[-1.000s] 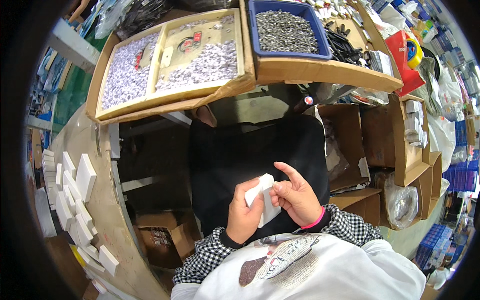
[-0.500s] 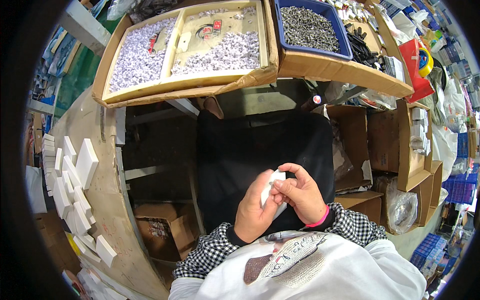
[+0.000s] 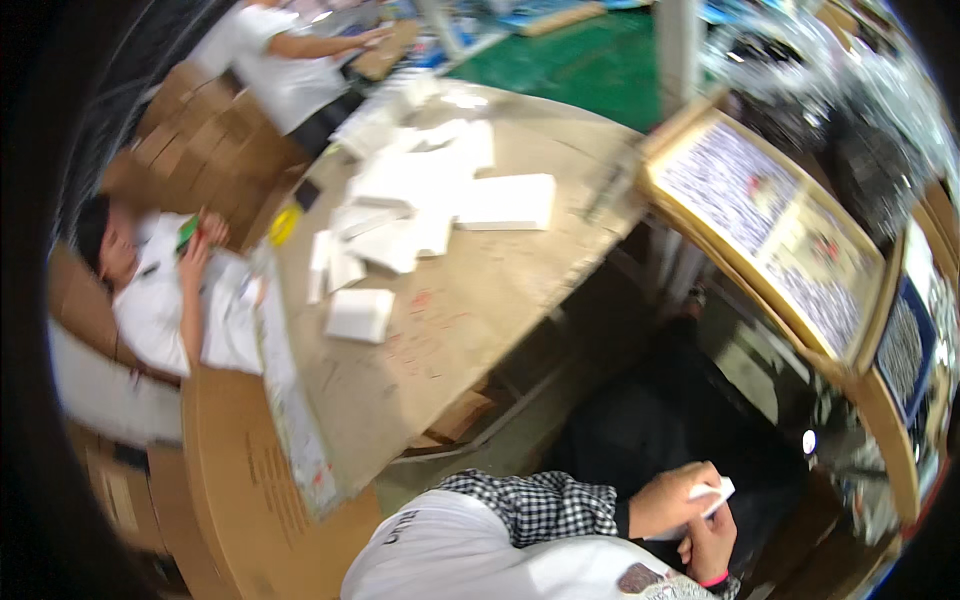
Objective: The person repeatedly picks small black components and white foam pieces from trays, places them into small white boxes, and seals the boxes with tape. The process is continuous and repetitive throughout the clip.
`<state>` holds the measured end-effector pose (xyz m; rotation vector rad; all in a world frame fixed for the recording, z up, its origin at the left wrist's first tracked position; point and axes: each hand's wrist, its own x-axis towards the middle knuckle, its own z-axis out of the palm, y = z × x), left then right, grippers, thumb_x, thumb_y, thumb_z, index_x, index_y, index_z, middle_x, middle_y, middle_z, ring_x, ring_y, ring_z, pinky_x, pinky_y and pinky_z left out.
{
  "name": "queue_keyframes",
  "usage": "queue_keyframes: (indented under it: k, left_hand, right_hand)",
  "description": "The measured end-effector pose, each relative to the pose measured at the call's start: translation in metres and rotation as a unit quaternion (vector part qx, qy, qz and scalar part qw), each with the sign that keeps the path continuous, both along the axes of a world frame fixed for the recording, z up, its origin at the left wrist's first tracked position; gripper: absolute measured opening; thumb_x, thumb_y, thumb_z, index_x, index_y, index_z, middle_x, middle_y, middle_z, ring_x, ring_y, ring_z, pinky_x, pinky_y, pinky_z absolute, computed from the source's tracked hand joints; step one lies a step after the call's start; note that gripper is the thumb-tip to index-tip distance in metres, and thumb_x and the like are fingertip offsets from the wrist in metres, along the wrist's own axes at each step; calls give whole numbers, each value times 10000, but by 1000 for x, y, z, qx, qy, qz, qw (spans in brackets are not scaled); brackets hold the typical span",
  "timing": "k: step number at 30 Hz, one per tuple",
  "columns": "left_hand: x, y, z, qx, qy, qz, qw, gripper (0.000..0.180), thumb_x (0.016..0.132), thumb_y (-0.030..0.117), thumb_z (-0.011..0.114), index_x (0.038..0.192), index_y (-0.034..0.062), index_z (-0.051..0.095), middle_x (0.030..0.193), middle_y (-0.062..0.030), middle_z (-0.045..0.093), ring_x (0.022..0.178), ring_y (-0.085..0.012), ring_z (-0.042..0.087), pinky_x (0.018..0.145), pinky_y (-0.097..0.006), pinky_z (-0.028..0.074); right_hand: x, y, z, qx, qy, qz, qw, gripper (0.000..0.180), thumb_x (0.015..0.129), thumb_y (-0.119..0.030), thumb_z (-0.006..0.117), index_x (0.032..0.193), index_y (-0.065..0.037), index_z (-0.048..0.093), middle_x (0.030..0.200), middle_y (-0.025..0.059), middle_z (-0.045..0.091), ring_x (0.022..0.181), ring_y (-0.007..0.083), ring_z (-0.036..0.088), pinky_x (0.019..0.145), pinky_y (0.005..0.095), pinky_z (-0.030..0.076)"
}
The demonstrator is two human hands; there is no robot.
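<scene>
Your left hand (image 3: 668, 502) clasping a slim white block (image 3: 716, 495), right of the beige table (image 3: 500, 295), your right hand (image 3: 712, 546) adjoining, grip unclear, blurred red handwriting (image 3: 422, 300) on that table

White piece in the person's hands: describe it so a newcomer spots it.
Find the black cloth, lower right. Over it, the left hand grips a small white piece, with the right hand close below. Unlike the white items lying on the table, this one is hand-held.

The tan tabletop (image 3: 470, 290) bears a white-box heap (image 3: 385, 180), a yellow ring (image 3: 285, 226) to its left, and a lone box (image 3: 358, 315) nearby.
</scene>
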<state>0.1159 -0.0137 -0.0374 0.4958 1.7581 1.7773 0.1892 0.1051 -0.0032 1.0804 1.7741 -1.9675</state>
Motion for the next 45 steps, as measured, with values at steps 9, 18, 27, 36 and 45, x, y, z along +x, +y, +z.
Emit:
queue_keyframes:
  k: [9,18,27,36,45]
  left_hand:
    - [-83,-57,75,9,284,233,930,386,806,3,589,1171,34,467,1156,-150,572,1035,-308,592,852,-340,484]
    - [-119,-159,107,-556,458,256,644,311,834,118,549,1143,104,569,1289,-126,479,1208,-383,399,975,-568,299]
    - [-125,-183,104,-619,414,246,621,391,908,49,433,1296,5,424,1377,-177,401,1261,-358,368,1086,-434,261]
    - [-85,-53,119,-274,511,132,804,179,877,67,562,1033,-7,610,1099,-179,603,1046,-320,561,909,-369,435]
    - [-43,24,78,-115,351,-85,926,168,851,72,594,1001,7,633,1015,-161,637,962,-310,608,840,-351,482]
  right_hand:
    - [-21,26,23,20,93,85,992,366,919,-135,559,1274,-61,510,591,-26,532,461,27,429,429,160,337]
    - [-28,26,9,0,124,105,987,180,891,-90,570,1039,10,594,675,47,603,543,104,588,494,209,482]
    - [-26,81,56,66,287,226,929,224,912,-172,576,1084,-35,619,773,50,654,677,83,636,611,219,513]
    - [-60,240,138,359,372,-20,856,195,900,-155,589,1000,4,641,773,50,665,684,92,634,626,218,500]
    - [-161,352,131,542,111,105,827,286,804,-310,621,953,-78,697,872,114,690,836,218,655,779,326,503]
